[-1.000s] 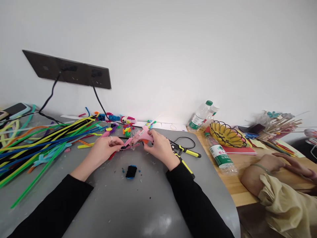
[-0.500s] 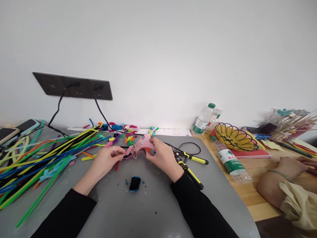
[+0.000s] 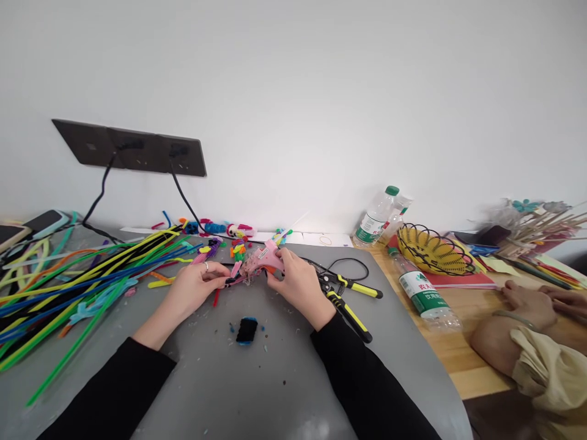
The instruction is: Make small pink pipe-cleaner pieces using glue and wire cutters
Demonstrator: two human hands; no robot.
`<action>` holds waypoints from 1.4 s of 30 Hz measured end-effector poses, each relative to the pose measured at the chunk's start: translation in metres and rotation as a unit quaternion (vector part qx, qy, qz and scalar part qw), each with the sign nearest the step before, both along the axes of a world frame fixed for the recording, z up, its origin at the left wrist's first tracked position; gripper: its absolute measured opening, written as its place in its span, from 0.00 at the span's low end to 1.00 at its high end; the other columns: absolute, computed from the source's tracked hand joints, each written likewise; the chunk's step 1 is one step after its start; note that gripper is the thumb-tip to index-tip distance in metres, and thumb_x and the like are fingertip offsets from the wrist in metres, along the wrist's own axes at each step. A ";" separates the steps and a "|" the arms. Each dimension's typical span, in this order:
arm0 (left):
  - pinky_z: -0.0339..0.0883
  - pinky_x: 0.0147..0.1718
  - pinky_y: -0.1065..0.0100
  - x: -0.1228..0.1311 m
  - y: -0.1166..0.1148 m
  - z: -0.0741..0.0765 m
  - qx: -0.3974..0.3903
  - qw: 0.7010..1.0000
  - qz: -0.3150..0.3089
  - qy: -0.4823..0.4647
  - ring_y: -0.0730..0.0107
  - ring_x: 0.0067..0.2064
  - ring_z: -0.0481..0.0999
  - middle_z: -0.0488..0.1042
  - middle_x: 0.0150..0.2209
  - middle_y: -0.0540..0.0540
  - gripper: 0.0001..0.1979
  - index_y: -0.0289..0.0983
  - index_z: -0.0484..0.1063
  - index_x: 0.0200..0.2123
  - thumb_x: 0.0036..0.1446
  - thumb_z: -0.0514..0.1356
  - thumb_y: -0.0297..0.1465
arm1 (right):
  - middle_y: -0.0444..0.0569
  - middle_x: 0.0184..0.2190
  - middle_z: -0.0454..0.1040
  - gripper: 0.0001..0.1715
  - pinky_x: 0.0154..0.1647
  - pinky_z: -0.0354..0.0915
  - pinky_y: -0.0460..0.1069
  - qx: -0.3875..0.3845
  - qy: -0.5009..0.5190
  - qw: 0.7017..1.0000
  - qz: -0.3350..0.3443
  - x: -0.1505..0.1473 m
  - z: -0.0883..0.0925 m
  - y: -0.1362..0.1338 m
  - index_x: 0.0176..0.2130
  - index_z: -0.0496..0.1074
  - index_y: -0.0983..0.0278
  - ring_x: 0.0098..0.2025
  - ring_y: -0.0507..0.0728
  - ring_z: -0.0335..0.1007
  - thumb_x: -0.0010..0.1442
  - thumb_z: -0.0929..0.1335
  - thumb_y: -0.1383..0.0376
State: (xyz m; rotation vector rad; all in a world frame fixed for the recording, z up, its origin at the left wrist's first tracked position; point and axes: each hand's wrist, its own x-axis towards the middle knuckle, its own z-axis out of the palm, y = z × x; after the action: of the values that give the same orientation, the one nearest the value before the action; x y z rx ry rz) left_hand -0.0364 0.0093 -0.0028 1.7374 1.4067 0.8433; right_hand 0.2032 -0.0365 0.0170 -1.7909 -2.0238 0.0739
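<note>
My right hand (image 3: 298,278) is wrapped round a pink hot glue gun (image 3: 265,260) with an orange trigger. The gun's nozzle end, matted with glue strands, points left toward my left hand (image 3: 197,287). Thumb and finger of that hand, one wearing a ring, pinch a small black pipe-cleaner piece (image 3: 230,282) close to the nozzle; its full shape is hidden. Nearer me on the grey mat lies a fuzzy black block with blue edges (image 3: 246,330). Just behind the gun stands a small multicoloured pipe-cleaner figure (image 3: 238,249).
Loose pipe cleaners (image 3: 92,281) cover the left of the mat. Yellow-and-black wire strippers (image 3: 351,305) lie right of my right hand. Beyond are water bottles (image 3: 424,293), a yellow basket (image 3: 428,253) and another person's arm (image 3: 513,324). Cables hang from a wall socket (image 3: 132,150).
The view has shifted slightly. Both hands keep their holds, and the glue gun and the black piece stay close together.
</note>
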 end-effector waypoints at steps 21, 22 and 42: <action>0.72 0.35 0.60 0.000 0.000 -0.002 -0.009 1.000 -0.009 -0.015 0.51 0.34 0.82 0.84 0.29 0.44 0.21 0.42 0.81 0.29 0.41 0.66 0.53 | 0.55 0.47 0.81 0.20 0.36 0.64 0.49 -0.032 0.002 0.999 0.011 0.000 0.005 0.000 0.54 0.71 0.63 0.45 0.63 0.79 0.63 0.70 0.63; 0.72 0.35 0.60 0.000 0.000 -0.002 -0.008 1.000 -0.010 -0.014 0.51 0.34 0.82 0.84 0.30 0.44 0.21 0.42 0.81 0.29 0.42 0.66 0.52 | 0.54 0.47 0.81 0.19 0.35 0.63 0.49 -0.030 0.003 0.999 0.012 0.001 0.005 0.000 0.53 0.71 0.63 0.45 0.63 0.79 0.62 0.70 0.63; 0.73 0.35 0.60 0.002 0.000 -0.001 0.011 1.000 0.000 0.008 0.53 0.31 0.81 0.82 0.28 0.45 0.20 0.42 0.81 0.27 0.42 0.64 0.52 | 0.53 0.43 0.80 0.18 0.36 0.62 0.49 -0.015 0.009 1.000 0.024 0.003 0.006 0.000 0.52 0.72 0.64 0.41 0.61 0.77 0.62 0.71 0.65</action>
State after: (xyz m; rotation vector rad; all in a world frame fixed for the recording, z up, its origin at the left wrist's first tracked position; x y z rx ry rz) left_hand -0.0345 0.0093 -0.0034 1.7640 1.4142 0.8489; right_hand 0.2065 -0.0367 0.0226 -1.7538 -2.0633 0.1331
